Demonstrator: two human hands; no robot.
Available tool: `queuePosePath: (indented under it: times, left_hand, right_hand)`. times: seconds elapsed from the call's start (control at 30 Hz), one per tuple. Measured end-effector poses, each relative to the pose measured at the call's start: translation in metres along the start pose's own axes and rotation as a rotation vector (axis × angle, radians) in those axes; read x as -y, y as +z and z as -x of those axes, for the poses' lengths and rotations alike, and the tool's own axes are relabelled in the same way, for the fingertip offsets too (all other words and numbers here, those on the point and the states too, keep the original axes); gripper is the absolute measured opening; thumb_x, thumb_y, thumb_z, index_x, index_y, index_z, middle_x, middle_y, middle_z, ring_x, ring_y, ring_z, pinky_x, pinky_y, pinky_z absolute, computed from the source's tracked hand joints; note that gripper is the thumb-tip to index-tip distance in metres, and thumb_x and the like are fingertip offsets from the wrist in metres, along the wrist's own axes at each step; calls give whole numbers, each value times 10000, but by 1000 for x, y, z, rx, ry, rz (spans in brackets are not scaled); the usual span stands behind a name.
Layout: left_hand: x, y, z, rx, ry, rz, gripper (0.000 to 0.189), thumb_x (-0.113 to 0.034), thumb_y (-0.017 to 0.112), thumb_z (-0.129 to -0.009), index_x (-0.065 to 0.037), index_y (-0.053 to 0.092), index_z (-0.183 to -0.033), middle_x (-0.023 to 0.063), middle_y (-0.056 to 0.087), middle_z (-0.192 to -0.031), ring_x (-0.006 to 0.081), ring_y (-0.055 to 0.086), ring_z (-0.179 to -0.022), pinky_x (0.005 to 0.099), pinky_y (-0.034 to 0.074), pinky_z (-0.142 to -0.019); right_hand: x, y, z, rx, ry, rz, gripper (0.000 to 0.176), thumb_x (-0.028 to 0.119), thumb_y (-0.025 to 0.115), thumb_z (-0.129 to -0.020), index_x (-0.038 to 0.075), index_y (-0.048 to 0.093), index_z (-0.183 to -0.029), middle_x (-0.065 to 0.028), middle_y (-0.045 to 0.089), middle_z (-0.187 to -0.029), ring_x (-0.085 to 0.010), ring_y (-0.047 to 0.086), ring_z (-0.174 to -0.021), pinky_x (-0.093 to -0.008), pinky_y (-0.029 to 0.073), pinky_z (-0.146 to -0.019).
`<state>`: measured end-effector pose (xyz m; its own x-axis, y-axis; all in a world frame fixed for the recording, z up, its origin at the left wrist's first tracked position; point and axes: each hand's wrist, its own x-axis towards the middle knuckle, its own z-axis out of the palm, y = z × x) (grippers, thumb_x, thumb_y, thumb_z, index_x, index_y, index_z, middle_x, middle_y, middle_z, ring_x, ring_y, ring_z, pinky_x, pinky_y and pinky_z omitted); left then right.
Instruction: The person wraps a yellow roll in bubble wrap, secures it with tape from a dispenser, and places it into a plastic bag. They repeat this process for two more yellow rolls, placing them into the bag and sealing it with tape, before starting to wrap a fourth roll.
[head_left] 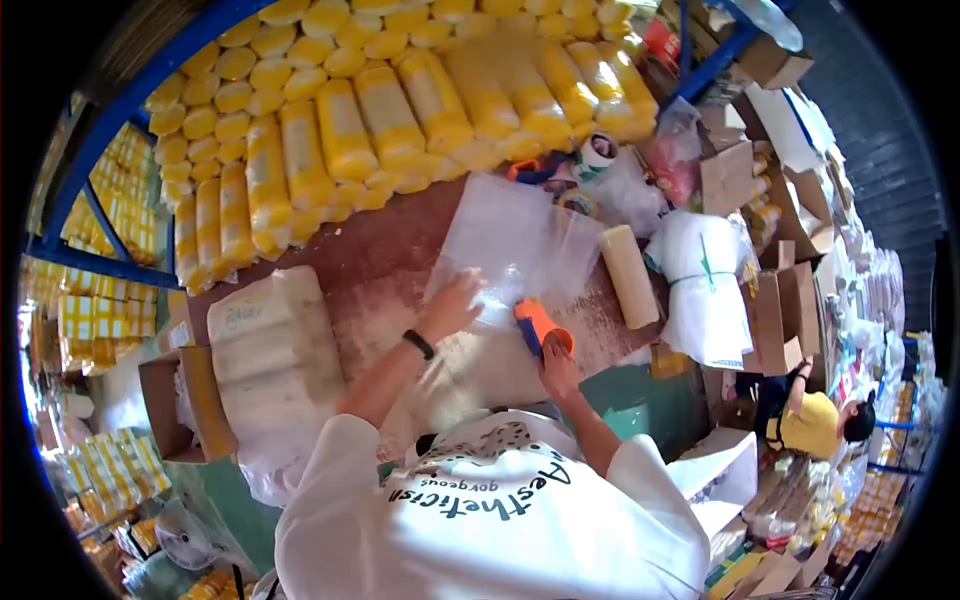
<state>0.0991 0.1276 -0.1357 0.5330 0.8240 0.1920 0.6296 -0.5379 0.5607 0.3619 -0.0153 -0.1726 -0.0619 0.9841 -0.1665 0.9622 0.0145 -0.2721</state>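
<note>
My left hand (pixel 455 305), with a dark band on its wrist, lies over the lower left edge of a clear plastic sheet (pixel 490 235) on the reddish table (pixel 385 240). Its fingers are blurred and I cannot make out whether they hold the sheet. To the right, my right hand (pixel 560 362) is wrapped round the end of an orange and blue tape dispenser (pixel 540 325). The dispenser's front end is at the lower edge of the sheet.
Wrapped yellow rolls (pixel 350 130) are stacked behind. A beige roll (pixel 630 276) and a tied white bundle (pixel 700 285) stand right, a pale plastic stack (pixel 270 350) and open carton (pixel 185 405) left. Another person in a yellow shirt (pixel 808 425) is far right.
</note>
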Motion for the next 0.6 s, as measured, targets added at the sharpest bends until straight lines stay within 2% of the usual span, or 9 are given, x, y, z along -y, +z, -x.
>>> queuePosePath:
  times: [0.13, 0.23, 0.27, 0.3, 0.33, 0.37, 0.4, 0.5, 0.6]
  left_hand:
    - [-15, 73, -48, 101, 27, -16, 618, -198, 660, -768, -143, 434, -1340, 239, 246, -1456, 414, 271, -1330, 490, 283, -1070]
    - [-67, 91, -91, 164, -30, -96, 697, -227, 653, -778, -236, 345, -1403, 242, 122, -1494, 468, 182, -1347, 645, 224, -1032]
    - [-83, 96, -105, 193, -98, -88, 719, -237, 629, -790, -290, 296, -1425, 210, 111, -1503, 489, 145, -1352, 744, 186, -967]
    - [-88, 119, -111, 117, -94, -151, 697, -239, 626, -788, -287, 318, -1411, 194, 141, -1496, 479, 168, -1347, 749, 187, -961]
    - [-83, 152, -114, 36, -89, -219, 676, -241, 624, -786, -284, 341, -1398, 178, 172, -1488, 469, 191, -1342, 753, 188, -955]
    - [-80, 171, -120, -51, -85, -289, 655, -243, 622, -783, -280, 364, -1385, 162, 203, -1481, 459, 213, -1337, 758, 189, -950]
    - [-86, 165, -121, 34, -96, -284, 542, -227, 619, -776, -226, 458, -1294, 110, 373, -1385, 380, 349, -1282, 710, 214, -982]
    - [-69, 183, -113, 165, 1, -319, 418, -219, 617, -773, -172, 519, -1177, 68, 495, -1261, 278, 447, -1211, 624, 244, -1022]
    - [-72, 148, -82, 59, 54, -304, 384, -153, 611, -736, -104, 534, -1109, 76, 557, -1158, 234, 483, -1174, 499, 264, -1060]
  right_hand:
    - [-8, -37, 35, -144, 86, -68, 328, 230, 571, -836, 12, 514, -1073, -177, 578, -1054, -363, 579, -940, -454, 503, -724]
    - [-29, -42, 61, -200, 237, -40, 350, 247, 571, -841, 16, 511, -1097, -185, 574, -1064, -370, 588, -912, -462, 502, -725]
    - [-34, -44, 63, -215, 302, -53, 371, 258, 574, -842, 17, 512, -1118, -184, 571, -1085, -368, 586, -932, -463, 501, -741]
    - [-40, -46, 64, -230, 364, -67, 393, 268, 576, -843, 18, 513, -1139, -183, 569, -1106, -366, 584, -952, -463, 500, -757]
    - [-42, -52, 62, -129, 425, -74, 411, 279, 571, -851, 24, 508, -1167, -172, 559, -1146, -352, 585, -972, -453, 507, -765]
    - [-48, -50, 56, -172, 379, -67, 407, 288, 567, -852, 25, 498, -1155, -171, 563, -1126, -359, 590, -951, -465, 506, -750]
    - [-57, -42, 53, -209, 333, -55, 404, 297, 563, -852, 27, 489, -1143, -171, 568, -1105, -367, 594, -929, -477, 504, -735]
    - [-80, -17, 36, -171, 289, -37, 391, 311, 551, -854, 40, 479, -1126, -182, 571, -1087, -367, 597, -937, -498, 509, -719]
    - [-95, -14, 11, -85, 225, -44, 375, 302, 546, -854, 48, 480, -1122, -190, 561, -1104, -380, 594, -942, -499, 510, -724]
